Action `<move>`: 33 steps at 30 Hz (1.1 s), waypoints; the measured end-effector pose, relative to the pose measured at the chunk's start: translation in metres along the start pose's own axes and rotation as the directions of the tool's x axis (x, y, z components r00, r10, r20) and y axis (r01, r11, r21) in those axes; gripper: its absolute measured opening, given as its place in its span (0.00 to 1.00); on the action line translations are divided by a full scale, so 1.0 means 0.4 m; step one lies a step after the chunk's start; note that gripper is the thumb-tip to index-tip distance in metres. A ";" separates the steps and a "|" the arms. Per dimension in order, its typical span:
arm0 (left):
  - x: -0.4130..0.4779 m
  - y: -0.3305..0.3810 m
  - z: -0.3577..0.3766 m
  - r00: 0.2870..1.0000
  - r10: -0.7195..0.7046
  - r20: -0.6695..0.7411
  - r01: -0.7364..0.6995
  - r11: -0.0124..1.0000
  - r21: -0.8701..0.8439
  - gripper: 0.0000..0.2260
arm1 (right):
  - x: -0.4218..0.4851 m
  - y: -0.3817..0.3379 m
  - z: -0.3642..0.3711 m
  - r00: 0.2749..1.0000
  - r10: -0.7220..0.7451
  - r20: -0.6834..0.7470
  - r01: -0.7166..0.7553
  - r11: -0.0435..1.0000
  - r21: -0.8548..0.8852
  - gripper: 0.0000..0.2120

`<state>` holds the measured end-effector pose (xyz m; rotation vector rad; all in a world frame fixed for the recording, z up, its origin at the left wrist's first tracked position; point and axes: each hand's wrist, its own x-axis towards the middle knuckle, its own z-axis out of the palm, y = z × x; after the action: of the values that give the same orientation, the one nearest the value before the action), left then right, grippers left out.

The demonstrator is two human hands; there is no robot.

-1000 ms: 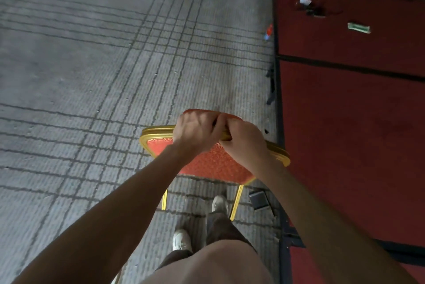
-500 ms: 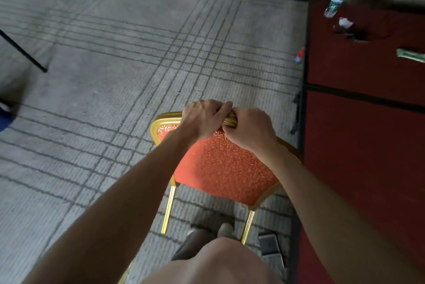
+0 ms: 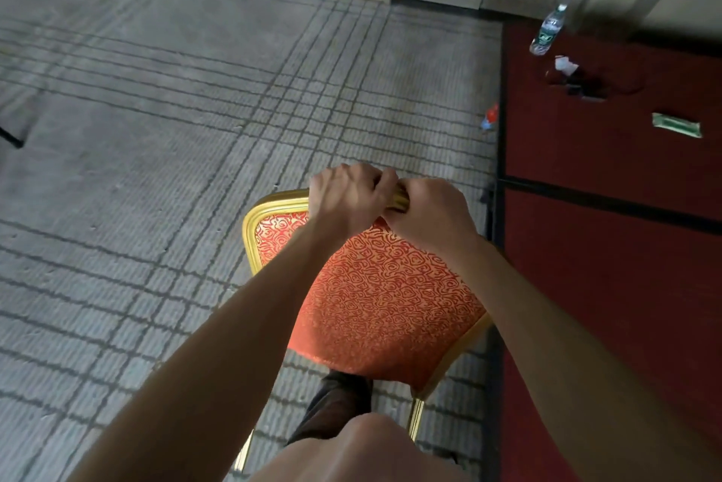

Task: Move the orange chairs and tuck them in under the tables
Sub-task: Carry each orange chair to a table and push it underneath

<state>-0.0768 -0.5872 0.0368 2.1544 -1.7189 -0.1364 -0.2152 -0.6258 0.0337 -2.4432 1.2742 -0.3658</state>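
fingers (image 3: 373, 180): both sets are curled over the top rail of the chair back and grip it. the left hand (image 3: 345, 197) and right hand (image 3: 431, 212) are side by side, touching, near the rail's middle.
orange chair (image 3: 377, 300): directly ahead of the person's knee, over the grey carpet (image 3: 156, 137), just beside the left edge of the red-clothed surface (image 3: 609, 278). its back faces the camera and the seat is hidden. i cannot tell whether its feet are lifted.
chair's look: padded orange cloth with a darker red swirl pattern, a shiny gold frame (image 3: 269, 207) with rounded corners, and thin gold legs (image 3: 415, 419).
done: the chair is gripped and alongside the surface, as far as i can judge.
left: it is not tucked in. it seems to point along the surface's edge, so it likely needs turning right and pushing under. no other chairs are in view.
far end: a water bottle (image 3: 547, 30) and a green packet (image 3: 676, 125) lie on the surface.
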 end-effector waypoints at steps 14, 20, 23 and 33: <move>0.479 -0.197 0.028 0.985 0.143 0.093 -0.157 0.974 0.162 0.22 | 0.547 0.027 0.014 0.991 -0.019 0.134 0.018 1.000 0.007 0.15; 0.541 -0.381 -0.119 0.970 -0.213 -0.118 0.218 0.976 0.025 0.18 | 0.763 -0.171 0.033 0.932 -0.349 0.100 0.350 0.937 0.004 0.19; 0.556 -0.449 -0.151 0.910 -0.366 -0.194 0.377 0.926 0.020 0.22 | 0.835 -0.239 0.069 0.871 -0.482 0.094 0.486 0.874 -0.018 0.18; 0.774 -0.617 -0.046 0.840 -0.491 -0.231 0.525 0.842 0.124 0.21 | 1.172 -0.204 0.257 0.798 -0.586 0.140 0.587 0.809 0.035 0.13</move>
<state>0.2321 -0.8346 0.0161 2.6234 -1.0488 0.0918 0.1467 -0.9503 0.0048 -2.7718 0.4226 -0.3257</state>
